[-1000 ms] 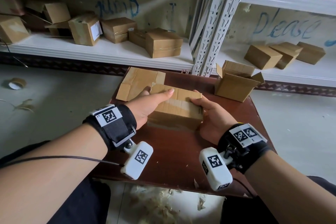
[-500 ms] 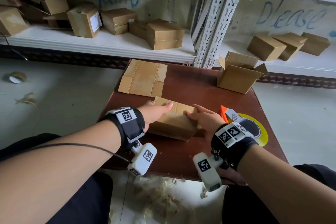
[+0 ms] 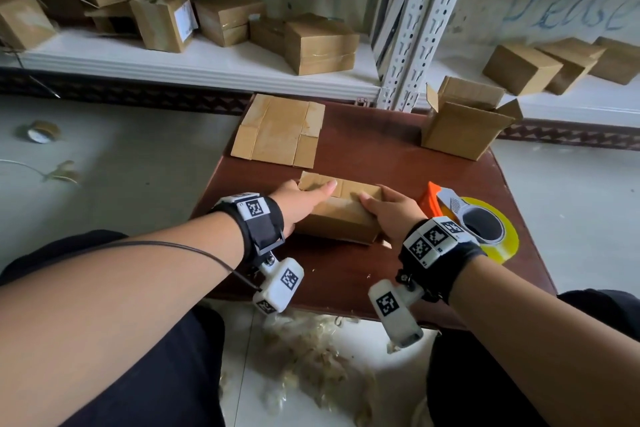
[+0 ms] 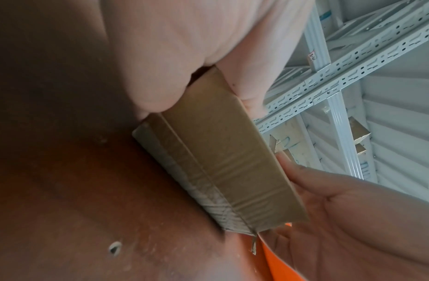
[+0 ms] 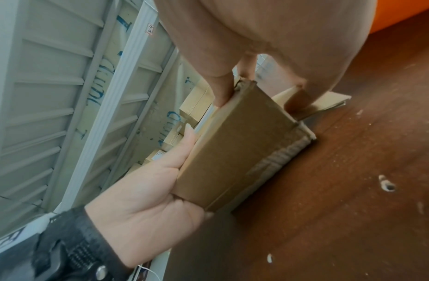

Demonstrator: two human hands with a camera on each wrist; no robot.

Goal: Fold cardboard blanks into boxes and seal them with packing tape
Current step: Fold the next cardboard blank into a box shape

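The left hand grips the left end of a small cardboard box, thumb laid across its top. The right hand grips the opposite end, thumb on top and fingers curled over the far edge. The box rests on the brown worktop between them. Just right of the right hand lies an orange tape dispenser with yellowish tape. Beyond the left hand lies a flat cardboard blank; beyond the right hand stands an open box.
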